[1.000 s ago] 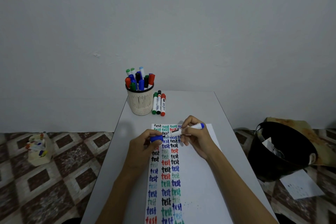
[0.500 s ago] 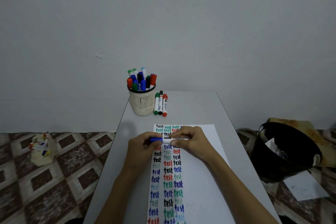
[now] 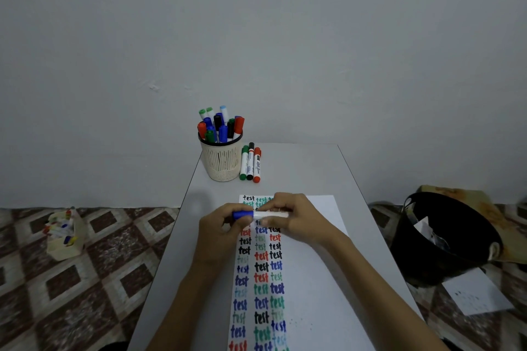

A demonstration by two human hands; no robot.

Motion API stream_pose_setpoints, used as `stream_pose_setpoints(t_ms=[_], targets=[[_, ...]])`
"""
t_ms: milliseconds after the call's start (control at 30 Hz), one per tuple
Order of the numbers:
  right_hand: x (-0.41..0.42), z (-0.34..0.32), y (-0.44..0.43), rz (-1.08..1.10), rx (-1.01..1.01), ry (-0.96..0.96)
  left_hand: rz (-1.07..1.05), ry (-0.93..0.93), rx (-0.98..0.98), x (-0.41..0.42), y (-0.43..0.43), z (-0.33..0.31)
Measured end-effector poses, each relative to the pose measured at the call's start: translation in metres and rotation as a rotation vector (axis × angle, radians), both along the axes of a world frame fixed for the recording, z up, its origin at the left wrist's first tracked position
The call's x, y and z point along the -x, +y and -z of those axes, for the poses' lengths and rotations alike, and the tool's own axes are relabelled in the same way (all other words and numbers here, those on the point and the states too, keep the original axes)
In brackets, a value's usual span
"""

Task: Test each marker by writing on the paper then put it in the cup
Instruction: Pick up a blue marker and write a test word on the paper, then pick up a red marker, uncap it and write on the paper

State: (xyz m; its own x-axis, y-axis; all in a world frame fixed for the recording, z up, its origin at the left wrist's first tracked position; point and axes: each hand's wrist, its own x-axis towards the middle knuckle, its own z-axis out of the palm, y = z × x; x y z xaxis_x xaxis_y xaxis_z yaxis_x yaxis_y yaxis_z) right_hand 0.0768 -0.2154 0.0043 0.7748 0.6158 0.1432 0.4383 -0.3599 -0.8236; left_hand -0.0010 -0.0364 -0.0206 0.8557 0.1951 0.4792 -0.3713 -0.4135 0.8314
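I am gripping the blue marker's cap (image 3: 242, 214) with my left hand (image 3: 219, 232) and its barrel (image 3: 271, 214) with my right hand (image 3: 296, 219) over the paper (image 3: 313, 279).

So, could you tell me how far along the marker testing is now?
Done: the cup holds many markers and the paper carries three columns of "test". In hand: the left hand holds the blue marker at its cap, the right hand its white barrel, cap seemingly on. Left: that one goes in the cup, then the green marker, black marker and red marker lying beside it, apparently untested.
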Motion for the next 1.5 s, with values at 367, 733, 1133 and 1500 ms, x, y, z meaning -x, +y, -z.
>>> stream_pose_setpoints(t_ms=[367,733,1133,1500], targets=[[-0.063,-0.085,0.056,0.281,0.039,-0.467,-0.090,0.276,-0.534,-0.014,-0.005,0.015],[-0.086,-0.105,0.116,0.259,-0.321,-0.539,-0.091,0.307,-0.613,-0.012,-0.006,0.017],[-0.104,-0.065,0.097,0.282,-0.017,-0.766,-0.081,0.274,-0.586,-0.013,-0.004,0.017],[-0.091,0.011,0.064,0.332,0.404,-0.254,-0.085,0.275,-0.560,-0.013,-0.005,0.016]])
